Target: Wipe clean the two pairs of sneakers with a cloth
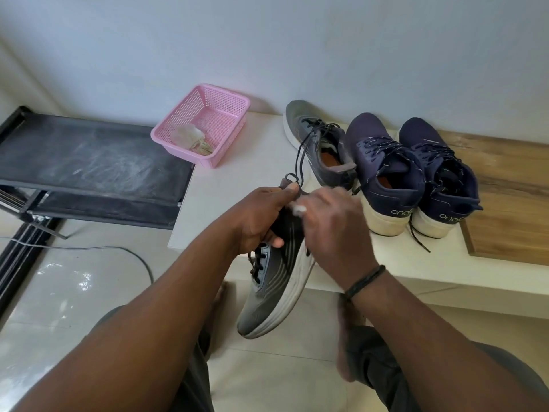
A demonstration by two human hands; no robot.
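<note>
Left hand [264,215] grips the heel of a light, stiff-soled grey sneaker [276,281] off the bench's front edge; blurred right hand [332,221], grip unclear.

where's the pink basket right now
In the head view, the pink basket sits upper centre-left on the white ledge, against the wall, between the black rack and the grey sneaker.

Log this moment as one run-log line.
left hand: grips grey sneaker at heel | right hand: blurred, at its collar | other three sneakers on ledge | cloth in pink basket
</note>
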